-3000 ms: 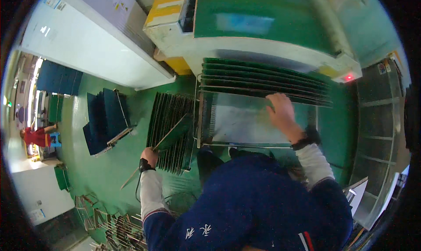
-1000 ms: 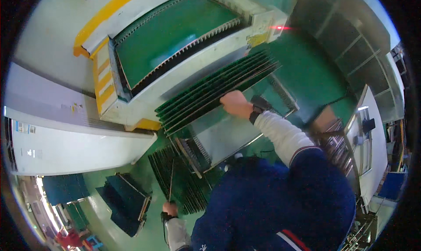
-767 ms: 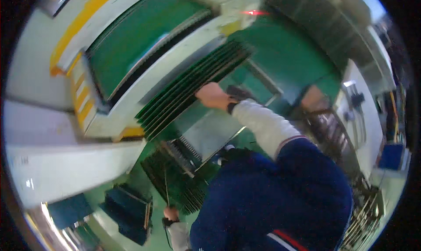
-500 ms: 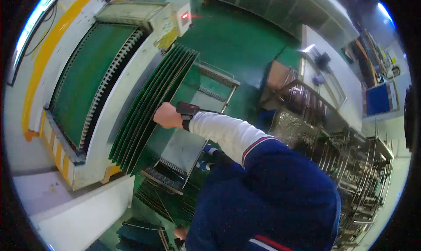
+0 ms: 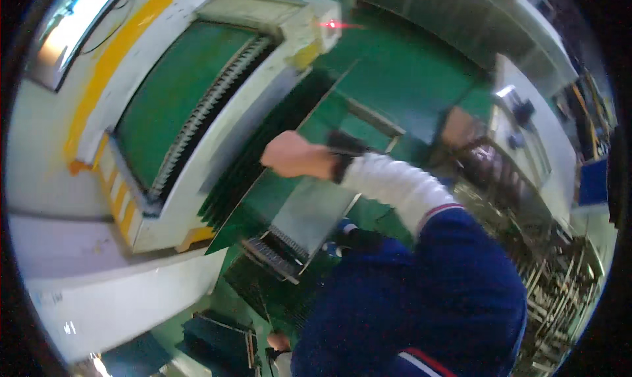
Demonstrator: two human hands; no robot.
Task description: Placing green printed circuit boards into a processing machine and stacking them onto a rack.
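Right hand (image 5: 296, 154) is clamped on the edge of a green panel (image 5: 253, 209), machine (image 5: 227, 117) side of the toothed rack (image 5: 268, 260)! Hands well apart: left hand (image 5: 278, 341) sits below the rack, its grip too blurred to tell. Left of the rack, marks on the white cabinet (image 5: 131, 304) smear past reading.

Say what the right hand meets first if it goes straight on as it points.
The right hand would probably meet the row of green panels; blur and depth leave unclear whether it already touches the nearest.
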